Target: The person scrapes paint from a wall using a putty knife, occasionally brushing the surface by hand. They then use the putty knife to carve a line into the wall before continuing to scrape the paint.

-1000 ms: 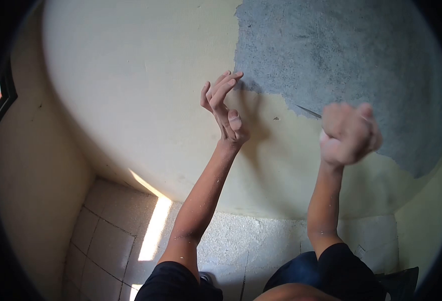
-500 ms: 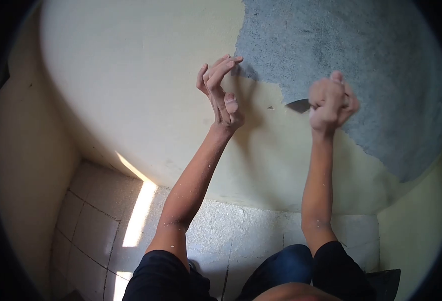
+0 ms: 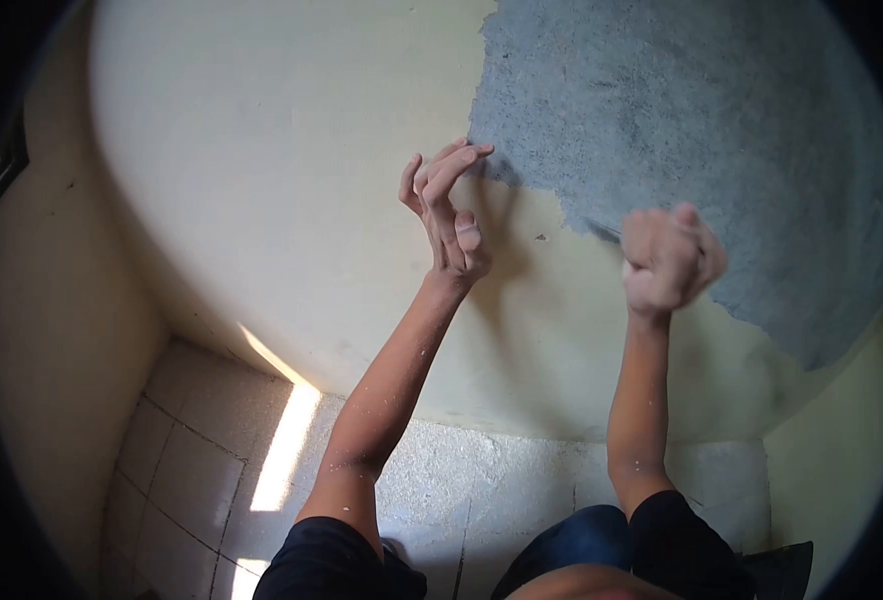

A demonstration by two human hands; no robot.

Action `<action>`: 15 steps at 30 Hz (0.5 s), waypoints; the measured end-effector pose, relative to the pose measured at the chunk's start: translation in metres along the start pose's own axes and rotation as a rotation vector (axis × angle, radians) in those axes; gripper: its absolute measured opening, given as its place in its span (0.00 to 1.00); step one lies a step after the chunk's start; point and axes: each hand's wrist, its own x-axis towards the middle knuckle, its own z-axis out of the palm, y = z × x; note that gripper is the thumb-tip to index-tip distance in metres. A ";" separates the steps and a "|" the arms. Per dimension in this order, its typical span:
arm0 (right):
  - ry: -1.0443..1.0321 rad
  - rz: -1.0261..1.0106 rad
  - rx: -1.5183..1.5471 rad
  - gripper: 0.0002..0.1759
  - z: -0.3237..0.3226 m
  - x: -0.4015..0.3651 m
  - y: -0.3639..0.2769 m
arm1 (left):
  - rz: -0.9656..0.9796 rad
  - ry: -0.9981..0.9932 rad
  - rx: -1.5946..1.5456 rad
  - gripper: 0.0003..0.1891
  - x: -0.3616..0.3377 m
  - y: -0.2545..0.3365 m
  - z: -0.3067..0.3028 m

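Note:
My right hand [image 3: 669, 260] is closed in a fist, slightly smeared by motion, in front of the lower edge of the grey bare patch [image 3: 681, 120] on the wall. Out of its left side pokes the thin dark blade of a scraper [image 3: 603, 232], seen nearly edge-on at the border of the paint; the handle is hidden in the fist. My left hand [image 3: 448, 210] holds nothing. Its fingers are apart and curved, the fingertips right at the wall by the patch's left border. Pale yellow paint [image 3: 311, 190] covers the wall around the patch.
Pale specks cover the tiled floor [image 3: 441, 465] at the wall's foot, with a strip of sunlight [image 3: 286, 450] on the left. Side walls [image 3: 71, 330] close in at both sides. A dark object [image 3: 783, 570] stands at lower right.
My right hand has moved down in the view, and the scraper blade has turned from a broad face to a thin edge. My left hand keeps its pose; the whole view has shifted slightly downward.

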 end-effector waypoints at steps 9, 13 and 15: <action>-0.045 -0.080 0.046 0.27 0.031 0.049 -0.027 | 0.040 0.049 -0.013 0.24 0.000 -0.006 0.004; 0.018 -0.035 -0.143 0.27 0.042 0.033 0.005 | 0.030 0.039 -0.043 0.24 -0.004 -0.001 0.001; 0.048 -0.097 -0.128 0.26 0.044 0.033 -0.001 | 0.029 0.037 -0.035 0.25 0.003 -0.007 0.003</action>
